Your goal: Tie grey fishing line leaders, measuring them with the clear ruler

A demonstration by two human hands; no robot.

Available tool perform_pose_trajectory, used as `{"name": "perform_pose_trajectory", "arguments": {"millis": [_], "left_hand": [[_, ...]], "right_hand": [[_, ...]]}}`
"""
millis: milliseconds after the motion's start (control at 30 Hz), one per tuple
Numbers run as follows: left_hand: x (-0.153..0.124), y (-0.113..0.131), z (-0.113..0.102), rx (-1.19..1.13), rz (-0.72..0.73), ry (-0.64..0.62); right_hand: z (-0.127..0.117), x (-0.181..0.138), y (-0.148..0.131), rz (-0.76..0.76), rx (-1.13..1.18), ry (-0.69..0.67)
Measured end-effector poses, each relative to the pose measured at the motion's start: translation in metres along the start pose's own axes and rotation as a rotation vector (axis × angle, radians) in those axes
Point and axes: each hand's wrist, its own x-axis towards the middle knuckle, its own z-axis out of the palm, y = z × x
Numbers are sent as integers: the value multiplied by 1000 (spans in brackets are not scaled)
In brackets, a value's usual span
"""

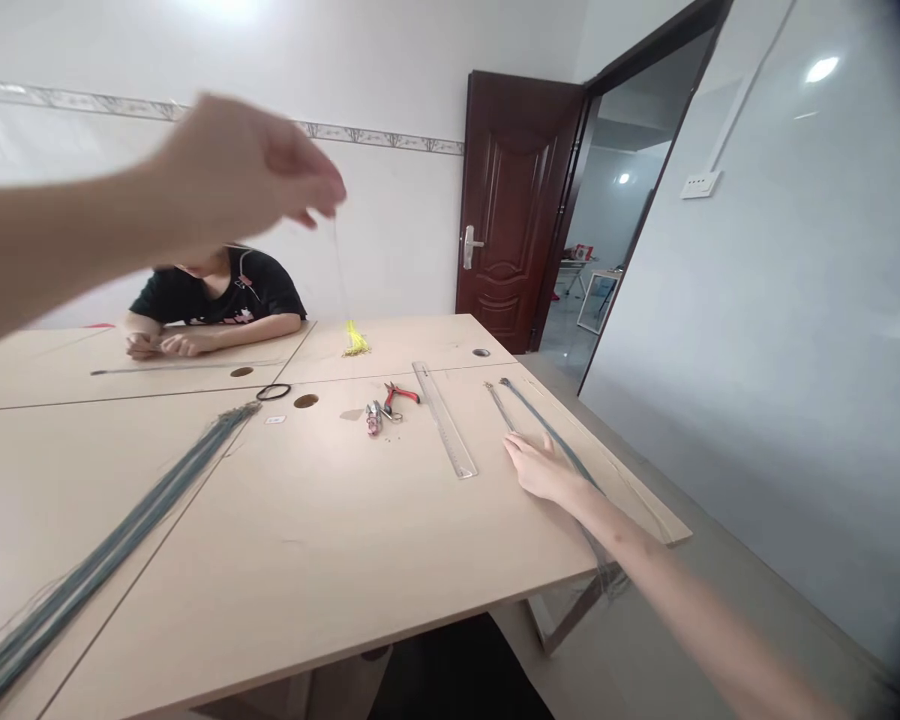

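My left hand (247,170) is raised high over the table, its fingers pinched on a thin thread (339,270) that hangs down to a small yellow tuft (355,341) near the table's far side. My right hand (541,466) lies on the table (330,530) at the right, fingers pressed on a thin grey bundle of strands (547,430) that runs toward the table's edge. A clear ruler (444,418) lies just left of that hand.
Red-handled pliers (400,396) and a small tool (373,418) lie mid-table. A long bundle of grey strands (112,545) runs diagonally at left, near a black ring (273,392). Another person (217,300) sits across the table. A dark door (511,205) stands open behind.
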Motion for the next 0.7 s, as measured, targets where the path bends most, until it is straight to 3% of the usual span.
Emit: {"name": "perform_pose_trajectory", "arguments": {"millis": [133,233,333,500,700], "left_hand": [[-29,-15,10,71,49,-144],[-51,-26,34,-53,13,-243],[-63,-32,62,-256,-10,-296],[-77,-39,88,-551,-29,-229],[-86,-47,81,-751,-42,-104]], "right_hand": [[-19,-7,1,-10,106,37],[-59,-5,-23,-65,244,116],[-109,2,-64,-180,430,197],[-166,9,-119,-373,691,229],[-172,25,-136,-472,833,201]]}}
